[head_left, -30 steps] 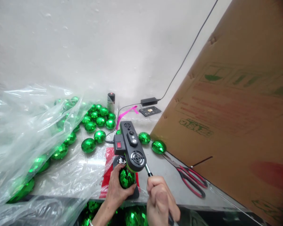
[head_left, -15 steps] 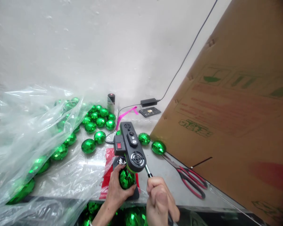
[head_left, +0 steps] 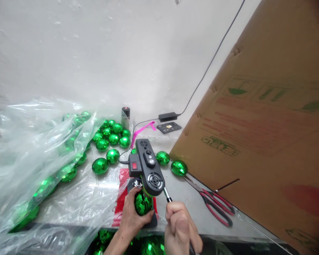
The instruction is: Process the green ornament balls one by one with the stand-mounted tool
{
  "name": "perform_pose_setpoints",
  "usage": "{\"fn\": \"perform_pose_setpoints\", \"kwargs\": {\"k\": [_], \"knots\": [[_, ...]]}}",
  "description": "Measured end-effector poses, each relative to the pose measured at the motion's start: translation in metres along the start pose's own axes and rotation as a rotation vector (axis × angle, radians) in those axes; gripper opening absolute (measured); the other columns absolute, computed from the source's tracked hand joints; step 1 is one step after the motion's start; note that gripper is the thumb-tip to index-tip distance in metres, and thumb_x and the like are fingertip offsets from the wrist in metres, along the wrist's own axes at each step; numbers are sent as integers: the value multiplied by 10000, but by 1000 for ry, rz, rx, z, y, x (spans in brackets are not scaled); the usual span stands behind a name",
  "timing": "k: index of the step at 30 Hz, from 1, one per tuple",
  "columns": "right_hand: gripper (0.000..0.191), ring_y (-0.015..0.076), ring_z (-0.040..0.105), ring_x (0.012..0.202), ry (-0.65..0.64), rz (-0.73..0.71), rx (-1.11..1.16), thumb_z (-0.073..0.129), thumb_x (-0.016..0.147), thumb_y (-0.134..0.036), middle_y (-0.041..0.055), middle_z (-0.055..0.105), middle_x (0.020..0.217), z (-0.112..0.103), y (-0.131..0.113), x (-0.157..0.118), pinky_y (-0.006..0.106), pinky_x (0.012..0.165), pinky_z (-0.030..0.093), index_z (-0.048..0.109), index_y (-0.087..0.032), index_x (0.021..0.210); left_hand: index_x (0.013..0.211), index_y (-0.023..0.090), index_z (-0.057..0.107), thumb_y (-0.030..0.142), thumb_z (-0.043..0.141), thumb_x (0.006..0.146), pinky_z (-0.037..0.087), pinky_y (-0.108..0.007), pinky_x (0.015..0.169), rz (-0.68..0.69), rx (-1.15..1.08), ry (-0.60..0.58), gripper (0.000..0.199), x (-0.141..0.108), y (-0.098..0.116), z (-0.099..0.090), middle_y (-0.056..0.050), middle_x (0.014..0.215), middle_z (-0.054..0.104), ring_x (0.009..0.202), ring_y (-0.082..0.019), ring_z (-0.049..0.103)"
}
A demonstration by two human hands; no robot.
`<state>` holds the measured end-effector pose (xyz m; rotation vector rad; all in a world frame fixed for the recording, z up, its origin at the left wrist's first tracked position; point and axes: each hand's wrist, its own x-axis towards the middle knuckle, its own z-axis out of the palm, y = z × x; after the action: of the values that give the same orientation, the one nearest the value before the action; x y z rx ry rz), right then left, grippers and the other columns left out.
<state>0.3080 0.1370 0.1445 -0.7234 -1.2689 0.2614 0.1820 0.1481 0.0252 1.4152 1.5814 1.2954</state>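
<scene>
Clasped ball (head_left: 143,204): held beneath the front end of the black machine (head_left: 149,166), with thumb and fingers of the left hand (head_left: 132,209) closed around its sides.
Lever (head_left: 168,195): gripped by the right hand (head_left: 181,223), its fingers wrapped tightly together.
Machine work: judged to be under way on this one ball; completion cannot be confirmed, as the ball's top is hidden.
Loose balls (head_left: 100,166): spread over the bench (head_left: 179,203), some under clear plastic sheeting (head_left: 93,198); whether they have been worked on cannot be told.
Lower balls (head_left: 152,247): seen below the bench's front edge, perhaps finished, perhaps waiting.
</scene>
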Motion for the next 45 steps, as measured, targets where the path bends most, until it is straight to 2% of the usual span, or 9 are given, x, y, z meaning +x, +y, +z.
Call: {"fn": "perform_pose_setpoints", "kwargs": {"k": [3,8,18,22,28,33,38,45], "knots": [[486,109,511,557,24,-5,-1,476,1198,-241,-42,547,665,2,0,1,283,521,347,497,-240,713,1388,211,731,347,917,681,623,-679,1202,7,-6,31,744,-1,1,2,-161,1408,824,1346,-431,783],[511,112,501,537,50,-7,-8,489,1190,-229,-51,500,618,7,-2,4,277,508,348,479,-243,680,1372,199,750,360,935,680,636,-694,1192,-4,-26,-27,734,2,-3,-2,-175,1402,835,1340,-447,797],[523,109,515,526,105,7,0,533,1174,-243,-47,496,601,8,0,-1,268,497,348,493,-235,652,1379,194,750,401,933,677,638,-684,1198,-23,-4,-21,754,3,-7,0,-187,1423,830,1346,-451,795],[537,109,518,514,113,8,4,536,1177,-251,-49,490,585,9,-2,1,260,488,356,494,-237,641,1369,199,742,367,918,669,640,-681,1187,3,7,22,741,1,-3,3,-181,1410,830,1327,-449,798],[579,102,492,483,118,-2,4,532,1190,-287,-52,472,565,12,-10,12,257,457,344,459,-237,618,1362,199,736,342,910,660,638,-682,1183,3,-3,34,737,1,-1,5,-174,1386,832,1320,-449,798],[568,89,478,491,109,49,3,544,1197,-252,-37,518,592,16,-26,27,249,470,338,475,-224,634,1356,208,735,347,923,652,649,-673,1164,0,-18,21,742,1,0,4,-165,1380,831,1302,-443,803],[597,104,444,486,115,104,-4,578,1203,-352,-49,420,557,19,-37,40,265,483,338,519,-223,623,1352,215,730,322,893,670,610,-681,1203,22,-49,57,709,-2,5,7,-160,1394,822,1345,-432,779],[578,99,459,523,175,29,7,568,1197,-276,-49,444,571,25,-32,30,268,511,316,453,-219,633,1348,220,742,332,906,669,614,-690,1194,4,-44,22,708,1,8,3,-165,1390,836,1330,-436,788]]}}
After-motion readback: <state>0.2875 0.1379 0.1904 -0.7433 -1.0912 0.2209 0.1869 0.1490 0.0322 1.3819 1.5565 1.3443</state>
